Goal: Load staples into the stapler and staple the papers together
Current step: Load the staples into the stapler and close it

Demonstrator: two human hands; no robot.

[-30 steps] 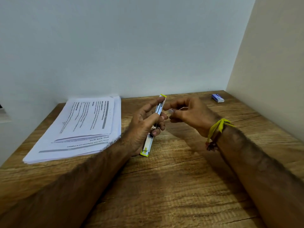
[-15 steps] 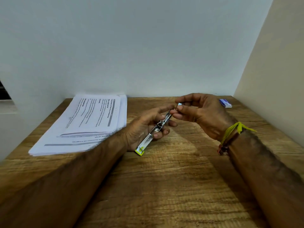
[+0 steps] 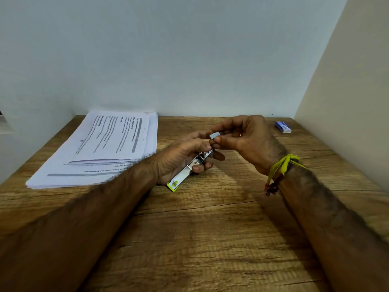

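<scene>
My left hand grips a small metal stapler with a yellow-green end, tilted so that end points down toward the wooden table. Just above the stapler's upper end, my right hand pinches a short silvery strip of staples between thumb and fingers. The strip sits at the stapler's far tip; whether it touches the channel I cannot tell. A stack of printed papers lies flat at the left rear of the table.
A small blue staple box lies at the table's back right corner. Walls close the table at the back and on the right. A yellow thread band circles my right wrist.
The stapler has tipped from nearly upright to a lower slant, and my right hand has brought the staple strip in to its upper end. The view has shifted a little.
</scene>
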